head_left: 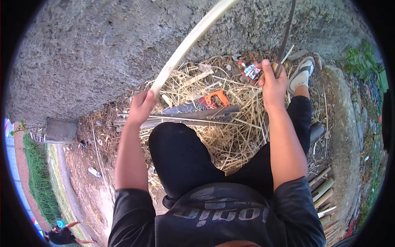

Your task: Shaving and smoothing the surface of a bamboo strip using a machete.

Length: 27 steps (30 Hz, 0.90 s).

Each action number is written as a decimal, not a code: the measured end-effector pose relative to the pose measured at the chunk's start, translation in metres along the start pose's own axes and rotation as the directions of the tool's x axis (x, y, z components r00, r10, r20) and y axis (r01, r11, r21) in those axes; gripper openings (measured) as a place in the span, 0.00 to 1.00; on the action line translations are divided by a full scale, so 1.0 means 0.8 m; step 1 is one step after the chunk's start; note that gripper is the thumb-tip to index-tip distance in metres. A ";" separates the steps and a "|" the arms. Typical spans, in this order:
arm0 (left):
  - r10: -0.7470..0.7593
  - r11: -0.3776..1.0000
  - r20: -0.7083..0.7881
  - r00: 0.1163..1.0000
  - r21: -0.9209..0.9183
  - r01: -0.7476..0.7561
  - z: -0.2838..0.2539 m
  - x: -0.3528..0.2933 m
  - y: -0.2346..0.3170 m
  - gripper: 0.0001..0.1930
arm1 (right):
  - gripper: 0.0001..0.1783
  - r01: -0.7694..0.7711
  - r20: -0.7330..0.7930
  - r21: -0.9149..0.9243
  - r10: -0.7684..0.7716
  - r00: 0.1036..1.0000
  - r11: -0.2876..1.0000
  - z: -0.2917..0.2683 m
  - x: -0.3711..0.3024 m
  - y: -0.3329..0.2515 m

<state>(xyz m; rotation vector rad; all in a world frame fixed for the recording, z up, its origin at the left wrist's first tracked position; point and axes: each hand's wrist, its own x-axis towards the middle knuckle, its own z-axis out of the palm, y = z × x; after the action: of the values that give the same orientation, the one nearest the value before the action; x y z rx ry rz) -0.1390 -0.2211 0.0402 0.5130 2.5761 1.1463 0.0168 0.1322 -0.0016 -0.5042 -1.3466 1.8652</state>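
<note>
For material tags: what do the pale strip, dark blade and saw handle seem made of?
Pale strip: probably bamboo or wood, matte and straw-coloured. Dark blade: likely dull metal, from its thin profile. Saw handle: probably plastic, from its uniform bright orange.

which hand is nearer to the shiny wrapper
Right. The right hand, holding a dark tool, shows just right of the wrapper. The left hand, holding a pale strip, is well to its left and lower in the view.
</note>
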 end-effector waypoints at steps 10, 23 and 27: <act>0.240 0.815 0.231 0.943 -0.575 -0.067 0.072 0.077 0.132 0.35 | 0.17 0.152 0.031 0.018 -0.153 0.988 0.988 0.030 0.060 -0.100; 0.187 0.815 0.432 0.882 -0.570 0.106 0.128 0.053 0.115 0.37 | 0.17 0.082 0.050 0.285 -0.100 0.994 0.955 0.086 0.054 -0.099; 0.297 0.753 0.492 0.819 -0.648 0.116 0.143 0.057 0.115 0.37 | 0.10 0.027 -0.010 0.229 -0.025 1.000 0.973 0.097 0.055 -0.112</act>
<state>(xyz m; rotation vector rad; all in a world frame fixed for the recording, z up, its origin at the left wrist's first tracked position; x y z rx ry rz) -0.1171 -0.0692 0.0311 0.6807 1.5062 1.5376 -0.0326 0.1311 0.1148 -0.3715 -1.1096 1.9643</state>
